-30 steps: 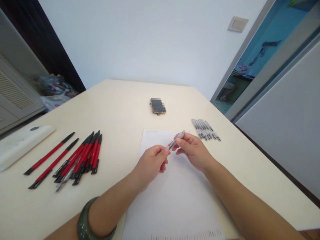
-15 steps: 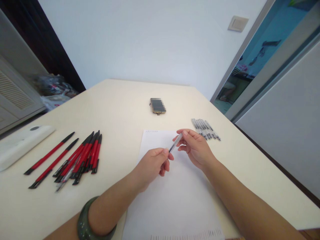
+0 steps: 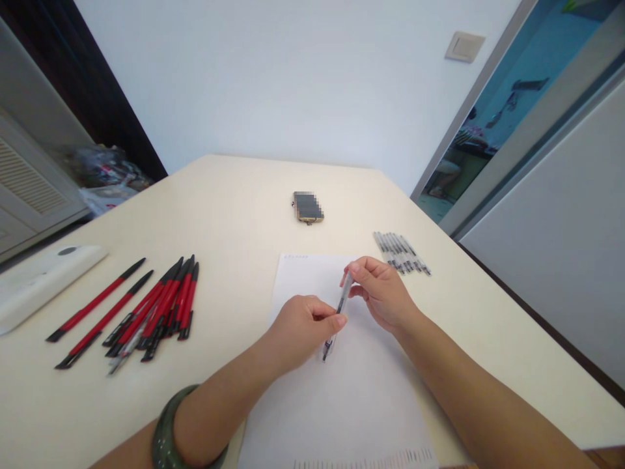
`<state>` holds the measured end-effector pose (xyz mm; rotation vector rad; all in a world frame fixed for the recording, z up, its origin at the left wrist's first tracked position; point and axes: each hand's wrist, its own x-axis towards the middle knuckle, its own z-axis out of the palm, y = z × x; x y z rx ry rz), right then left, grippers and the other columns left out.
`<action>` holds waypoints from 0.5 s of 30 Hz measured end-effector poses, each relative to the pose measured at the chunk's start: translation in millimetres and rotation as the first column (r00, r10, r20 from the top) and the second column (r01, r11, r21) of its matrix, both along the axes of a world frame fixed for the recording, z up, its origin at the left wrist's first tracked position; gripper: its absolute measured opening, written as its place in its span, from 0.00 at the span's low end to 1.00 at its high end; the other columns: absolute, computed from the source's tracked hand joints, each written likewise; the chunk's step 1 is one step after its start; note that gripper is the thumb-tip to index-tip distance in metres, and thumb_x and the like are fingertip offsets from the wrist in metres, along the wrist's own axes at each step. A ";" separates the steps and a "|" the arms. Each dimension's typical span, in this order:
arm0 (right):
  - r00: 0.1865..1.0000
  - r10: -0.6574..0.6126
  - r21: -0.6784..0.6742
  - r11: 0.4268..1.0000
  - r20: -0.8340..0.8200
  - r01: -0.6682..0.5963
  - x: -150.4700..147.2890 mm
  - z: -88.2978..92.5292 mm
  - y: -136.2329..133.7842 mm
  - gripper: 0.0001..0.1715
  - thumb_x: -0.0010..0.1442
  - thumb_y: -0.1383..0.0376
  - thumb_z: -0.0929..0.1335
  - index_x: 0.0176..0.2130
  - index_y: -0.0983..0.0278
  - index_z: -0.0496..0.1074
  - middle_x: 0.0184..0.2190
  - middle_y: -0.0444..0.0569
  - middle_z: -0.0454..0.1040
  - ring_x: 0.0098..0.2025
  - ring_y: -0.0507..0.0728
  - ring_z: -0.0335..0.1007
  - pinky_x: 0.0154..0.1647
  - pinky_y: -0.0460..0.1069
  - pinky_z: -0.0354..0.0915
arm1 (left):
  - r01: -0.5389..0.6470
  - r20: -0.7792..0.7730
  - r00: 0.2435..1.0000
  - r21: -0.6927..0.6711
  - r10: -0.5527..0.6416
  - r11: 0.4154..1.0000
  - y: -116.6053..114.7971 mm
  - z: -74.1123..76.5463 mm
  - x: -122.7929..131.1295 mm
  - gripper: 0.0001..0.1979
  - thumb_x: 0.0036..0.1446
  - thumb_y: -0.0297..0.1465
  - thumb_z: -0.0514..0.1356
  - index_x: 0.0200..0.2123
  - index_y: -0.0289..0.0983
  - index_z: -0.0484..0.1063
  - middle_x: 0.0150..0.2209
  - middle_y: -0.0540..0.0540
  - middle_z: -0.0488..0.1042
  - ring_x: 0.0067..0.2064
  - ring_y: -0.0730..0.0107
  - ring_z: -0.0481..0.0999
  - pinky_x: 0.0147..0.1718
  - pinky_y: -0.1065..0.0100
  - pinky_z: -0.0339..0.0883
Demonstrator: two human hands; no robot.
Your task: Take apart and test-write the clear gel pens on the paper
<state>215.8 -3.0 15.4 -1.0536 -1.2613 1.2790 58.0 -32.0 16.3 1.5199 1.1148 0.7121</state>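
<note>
A clear pen [image 3: 346,291] with dark parts slants over the white paper [image 3: 336,404], its dark lower end pointing toward me. My right hand [image 3: 383,290] pinches the pen's upper end between thumb and fingers. Lower down, my left hand [image 3: 305,329] grips the same pen with thumb and fingertips. Short strokes in dark and reddish ink line the paper's near edge, and faint writing sits at its far left corner. Beyond my right hand lies a row of similar clear pens [image 3: 401,253].
Red pens with black ends [image 3: 161,303] lie in a pile at left, a clear pen among them. Left of them is a long white object [image 3: 46,283]. A pixelated dark item [image 3: 308,207] lies farther back on the cream table [image 3: 244,208]. A wall [image 3: 293,78] stands behind.
The pen has turned steeper, and its dark lower end now shows below my left hand. My left hand has shifted slightly toward the right along the pen.
</note>
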 end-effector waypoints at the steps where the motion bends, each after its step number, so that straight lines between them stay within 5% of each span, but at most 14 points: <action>1: 1.000 -0.001 0.007 1.000 0.029 0.001 -0.2 -0.7 0.0 0.13 0.50 0.56 0.65 0.25 0.65 0.65 0.24 0.46 0.68 0.27 0.50 0.63 0.26 0.46 0.61 | -0.014 -0.005 1.000 0.023 0.014 1.000 -0.7 -0.8 0.8 0.13 0.42 0.38 0.58 0.15 0.36 0.67 0.13 0.53 0.59 0.18 0.76 0.56 0.17 0.72 0.45; 6: 0.975 -0.106 0.100 0.991 0.195 0.088 -2.8 -3.0 -0.7 0.15 0.54 0.55 0.60 0.29 0.64 0.66 0.24 0.47 0.69 0.26 0.51 0.64 0.27 0.48 0.62 | -0.066 -0.029 0.997 -0.045 0.065 0.997 -2.2 -0.3 3.4 0.13 0.44 0.38 0.57 0.16 0.35 0.64 0.14 0.54 0.59 0.17 0.79 0.55 0.17 0.73 0.47; 9: 0.901 -0.254 0.304 0.941 0.353 0.146 -3.7 -0.3 -5.0 0.12 0.55 0.60 0.60 0.38 0.62 0.66 0.27 0.47 0.70 0.28 0.52 0.65 0.28 0.48 0.62 | -0.067 0.200 0.974 -0.205 0.109 0.976 1.8 2.0 1.1 0.13 0.47 0.38 0.56 0.19 0.35 0.63 0.17 0.53 0.63 0.18 0.79 0.59 0.19 0.73 0.53; 12: 0.840 -0.218 0.461 0.886 0.496 -0.043 -3.2 3.5 -10.7 0.13 0.52 0.65 0.63 0.41 0.60 0.64 0.32 0.48 0.70 0.32 0.53 0.64 0.27 0.47 0.61 | -0.024 0.473 0.856 -0.369 0.210 0.929 8.5 2.9 -3.7 0.11 0.49 0.38 0.56 0.25 0.34 0.65 0.19 0.52 0.63 0.20 0.80 0.61 0.21 0.74 0.55; 15: 0.817 -0.054 0.504 0.810 0.574 -0.300 -3.4 5.0 -14.1 0.15 0.50 0.69 0.63 0.41 0.59 0.65 0.34 0.48 0.70 0.33 0.53 0.64 0.32 0.49 0.62 | 0.009 0.570 0.782 -0.415 0.252 0.910 13.4 2.1 -7.3 0.11 0.49 0.36 0.57 0.27 0.33 0.66 0.21 0.52 0.63 0.21 0.81 0.61 0.22 0.76 0.55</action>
